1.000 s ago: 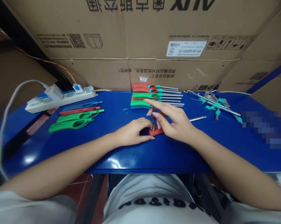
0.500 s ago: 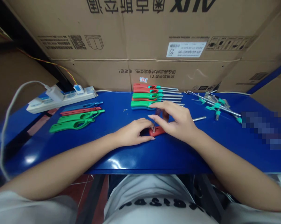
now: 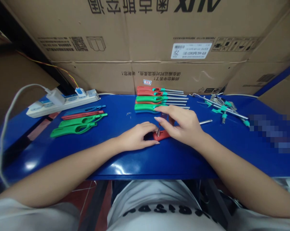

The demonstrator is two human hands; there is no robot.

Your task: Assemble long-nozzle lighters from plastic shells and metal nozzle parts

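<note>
A red lighter handle (image 3: pixel 160 135) lies flat on the blue table (image 3: pixel 116 154) in front of me, its metal tube (image 3: pixel 205 122) sticking out to the right. My left hand (image 3: pixel 136 136) is closed over the handle's left end and holds it down. My right hand (image 3: pixel 182 125) is curled over the handle's middle. Its fingers pinch a small dark purple part (image 3: pixel 163 116) with a thin metal tip that points down at the handle.
A stack of finished red and green lighters (image 3: pixel 157 99) lies behind my hands. Empty green, red and blue handle shells (image 3: pixel 80 120) lie at the left, near a white power strip (image 3: pixel 63 102). Loose metal tubes with teal parts (image 3: pixel 222 107) lie at the right. Cardboard boxes (image 3: pixel 145 45) stand behind.
My right hand has lowered and flattened over the red handle, bringing the small purple part down toward it. My left hand has stayed put.
</note>
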